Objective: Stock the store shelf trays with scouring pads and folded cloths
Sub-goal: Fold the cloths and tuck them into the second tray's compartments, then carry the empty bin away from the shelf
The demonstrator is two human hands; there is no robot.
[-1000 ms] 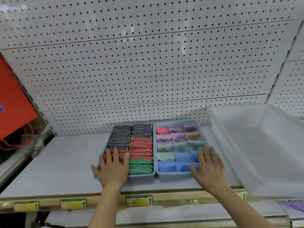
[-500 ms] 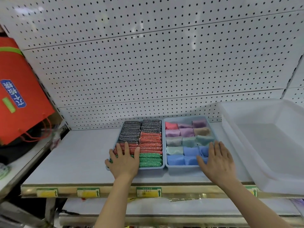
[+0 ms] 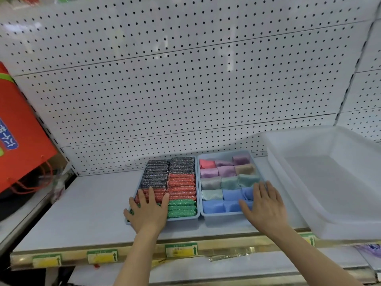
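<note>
Both grips lie flat with fingers spread: our left hand (image 3: 148, 211) on the sparkly scouring pads in the left pale blue plastic tray (image 3: 183, 218), our right hand (image 3: 265, 205) on the soft folded cloths in the right tray (image 3: 222, 217). Trays seem light, best gripped by rims. Price tags (image 3: 181, 249) are unreadable.

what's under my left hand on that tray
The left hand lies flat on the scouring pad tray, covering red and green pads at its near-left corner. How many pads it hides can't be seen.
</note>
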